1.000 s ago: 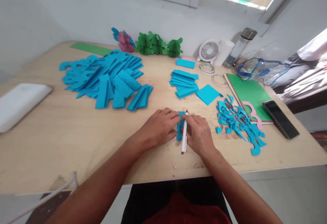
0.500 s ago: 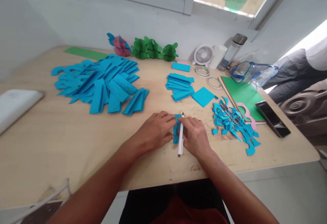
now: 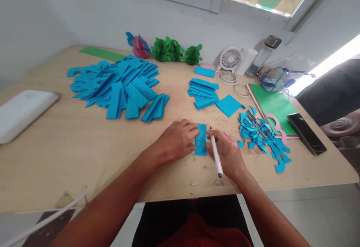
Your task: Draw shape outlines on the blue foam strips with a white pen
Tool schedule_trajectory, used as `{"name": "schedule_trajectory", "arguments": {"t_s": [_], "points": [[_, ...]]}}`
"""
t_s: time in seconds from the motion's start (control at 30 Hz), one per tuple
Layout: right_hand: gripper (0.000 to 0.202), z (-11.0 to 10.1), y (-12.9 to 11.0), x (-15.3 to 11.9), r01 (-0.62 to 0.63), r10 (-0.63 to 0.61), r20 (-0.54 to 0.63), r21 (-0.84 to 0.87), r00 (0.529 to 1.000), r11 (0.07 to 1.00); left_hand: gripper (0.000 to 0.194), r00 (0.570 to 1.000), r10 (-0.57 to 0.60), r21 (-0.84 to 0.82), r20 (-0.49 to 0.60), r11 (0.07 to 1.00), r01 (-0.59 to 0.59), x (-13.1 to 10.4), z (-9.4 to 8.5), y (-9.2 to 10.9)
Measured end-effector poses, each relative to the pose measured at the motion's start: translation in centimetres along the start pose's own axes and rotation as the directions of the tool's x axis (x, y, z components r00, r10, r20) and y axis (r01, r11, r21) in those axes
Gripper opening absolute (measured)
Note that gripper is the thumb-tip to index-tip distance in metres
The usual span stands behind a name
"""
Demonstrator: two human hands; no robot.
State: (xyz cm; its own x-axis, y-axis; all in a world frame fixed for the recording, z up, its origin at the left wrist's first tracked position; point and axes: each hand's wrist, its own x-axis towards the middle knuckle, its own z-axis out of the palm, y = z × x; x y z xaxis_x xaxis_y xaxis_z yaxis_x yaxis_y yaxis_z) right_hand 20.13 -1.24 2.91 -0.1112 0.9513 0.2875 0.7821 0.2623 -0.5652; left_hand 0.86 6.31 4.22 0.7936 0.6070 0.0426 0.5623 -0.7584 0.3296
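A small blue folded paper [image 3: 200, 147] lies on the table in front of me, with a curved pen line drawn on it. Along its left edge, my left hand [image 3: 180, 139] grips it with bent fingertips and thumb. My right hand [image 3: 229, 153] is closed round a white pen [image 3: 216, 155], whose dark tip points away from me beside the paper's upper right. That hand's fingertips are at the paper's right edge. Further back sit a stack of folded blue papers [image 3: 203, 91] and a square blue sheet [image 3: 229, 105].
A large pile of blue cut pieces [image 3: 118, 83] covers the back left. Blue scraps [image 3: 257, 132], a phone [image 3: 306, 133] and a green sheet [image 3: 277, 98] lie right. A small fan [image 3: 230, 58], tape roll [image 3: 228, 77] and bottle [image 3: 264, 55] stand behind; a white device [image 3: 28, 108] lies left.
My right hand has shifted right with the pen, off the paper, uncovering the drawn curve. The pen now slants more. The whole view has shifted slightly.
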Motion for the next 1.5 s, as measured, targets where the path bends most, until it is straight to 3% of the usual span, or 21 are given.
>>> {"name": "schedule_trajectory", "arguments": {"t_s": [0.23,0.4,0.7,1.5], "points": [[0.018,0.9,0.3,-1.8,0.093,-0.093,0.012,-0.039,0.996,0.995,0.023,1.000,0.014,-0.001,-0.001,1.000,-0.014,-0.1,0.3,-0.3],[0.019,1.4,0.5,-1.9,0.091,-0.092,-0.014,-0.071,0.996,0.993,0.016,1.000,0.020,0.012,0.005,1.000,-0.020,0.0,0.4,-0.3],[0.023,1.4,0.6,-1.7,0.134,-0.134,0.007,-0.115,0.991,0.984,0.022,1.000,0.027,0.007,0.001,1.000,-0.027,0.0,0.4,-0.4],[0.028,1.3,0.7,-1.7,0.130,-0.128,0.020,-0.113,0.992,0.985,0.026,0.999,0.036,0.018,-0.007,0.999,-0.036,-0.1,0.6,-0.6]]}}
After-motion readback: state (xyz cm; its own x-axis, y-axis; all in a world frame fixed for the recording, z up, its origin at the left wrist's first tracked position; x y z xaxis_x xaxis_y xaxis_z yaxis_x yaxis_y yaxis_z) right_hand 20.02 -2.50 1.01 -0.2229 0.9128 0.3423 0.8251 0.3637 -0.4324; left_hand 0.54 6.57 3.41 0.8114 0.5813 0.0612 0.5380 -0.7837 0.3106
